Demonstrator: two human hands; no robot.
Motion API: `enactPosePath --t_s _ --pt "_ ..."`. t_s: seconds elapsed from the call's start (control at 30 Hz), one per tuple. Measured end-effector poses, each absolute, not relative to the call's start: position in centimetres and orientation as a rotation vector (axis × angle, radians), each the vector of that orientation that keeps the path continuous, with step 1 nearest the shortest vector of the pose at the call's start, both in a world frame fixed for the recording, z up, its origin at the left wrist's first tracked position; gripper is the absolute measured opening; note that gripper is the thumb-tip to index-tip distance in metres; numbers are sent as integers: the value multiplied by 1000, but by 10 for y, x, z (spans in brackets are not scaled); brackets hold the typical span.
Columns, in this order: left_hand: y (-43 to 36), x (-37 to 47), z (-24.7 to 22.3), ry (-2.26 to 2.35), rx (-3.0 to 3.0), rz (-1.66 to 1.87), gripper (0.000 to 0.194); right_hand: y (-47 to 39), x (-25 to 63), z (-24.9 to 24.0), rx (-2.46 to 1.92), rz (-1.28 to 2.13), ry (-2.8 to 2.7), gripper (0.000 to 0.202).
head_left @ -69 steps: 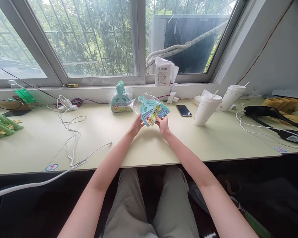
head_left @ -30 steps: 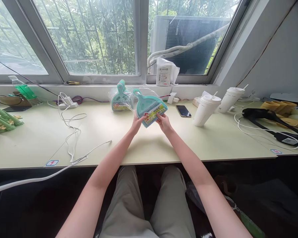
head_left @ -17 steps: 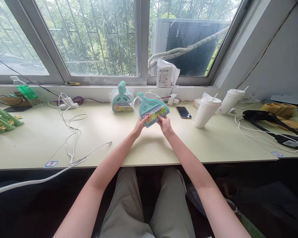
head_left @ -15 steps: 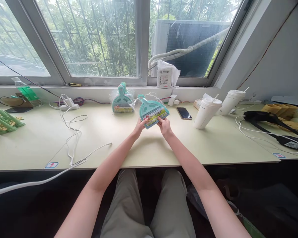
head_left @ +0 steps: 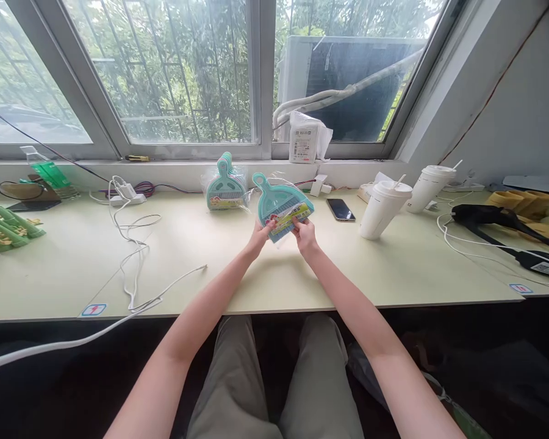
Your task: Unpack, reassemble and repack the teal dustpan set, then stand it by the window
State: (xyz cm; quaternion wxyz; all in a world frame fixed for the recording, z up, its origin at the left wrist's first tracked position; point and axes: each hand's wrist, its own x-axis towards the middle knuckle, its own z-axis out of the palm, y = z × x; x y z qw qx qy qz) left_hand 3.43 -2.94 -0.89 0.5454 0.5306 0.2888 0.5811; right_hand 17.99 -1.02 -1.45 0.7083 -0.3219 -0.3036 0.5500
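A pale yellow-green flat-topped bench (head_left: 338, 268) carries tangled white cables (head_left: 137, 244). Two tall white lidded cups (head_left: 384, 210) stand near a flat black phone (head_left: 341, 209).

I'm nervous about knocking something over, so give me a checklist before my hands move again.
1. Left hand on the dustpan: ok, at its lower left edge.
2. Right hand on the dustpan: ok, at its lower right.
3. Phone away from the fingers: ok, flat on the desk, beyond the right hand.
4. Near cup standing with its lid on: ok.
5. Desk free of loose cable: not ok, a white cable trails over its left part.
6. Dustpan's plastic wrap fully sealed: cannot tell.
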Motion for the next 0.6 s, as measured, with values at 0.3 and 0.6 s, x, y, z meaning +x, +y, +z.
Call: enactPosePath --t_s 0.3,0.6 --pt "-33 36 -7 747 1297 1344 69 2 195 -16 -888 1204 -585 13" --pt "-35 37 -8 709 1372 1350 65 9 210 -21 -917 1204 -541 25"
